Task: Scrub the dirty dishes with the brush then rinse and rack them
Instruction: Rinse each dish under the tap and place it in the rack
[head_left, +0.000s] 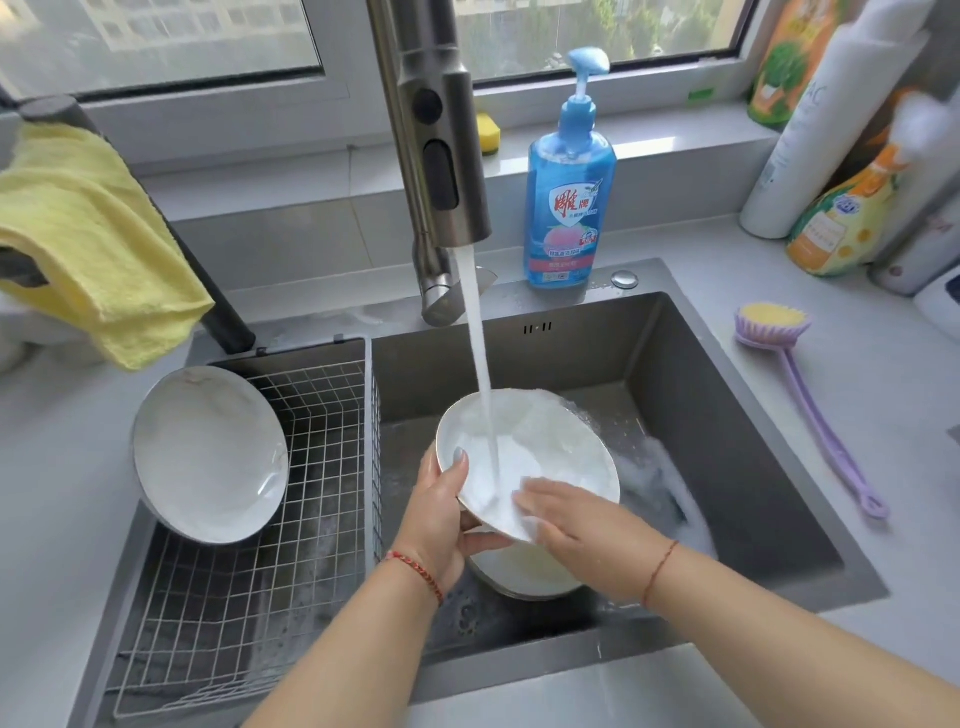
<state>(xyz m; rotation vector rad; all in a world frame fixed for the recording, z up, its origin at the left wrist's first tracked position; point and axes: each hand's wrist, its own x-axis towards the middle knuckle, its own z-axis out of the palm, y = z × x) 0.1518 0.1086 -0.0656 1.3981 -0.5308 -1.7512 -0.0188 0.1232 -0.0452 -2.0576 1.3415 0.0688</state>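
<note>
White plate (540, 441) held tilted over the sink (727, 415), directly under the running faucet (436, 156); water stream hits its face. Left hand (441, 514) grips the plate's left rim, thumb on top. Right hand (571, 525) lies flat on the lower face, fingers straight. More plates (524, 571) sit below in the sink. One clean plate (208, 452) leans in the wire rack (311, 467). Purple brush (800, 395) lies on the counter at right.

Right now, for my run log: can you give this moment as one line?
step: rinse | left hand: grips plate rim | right hand: flat, rubbing plate | faucet: running | brush: on counter | rack: one plate
</note>
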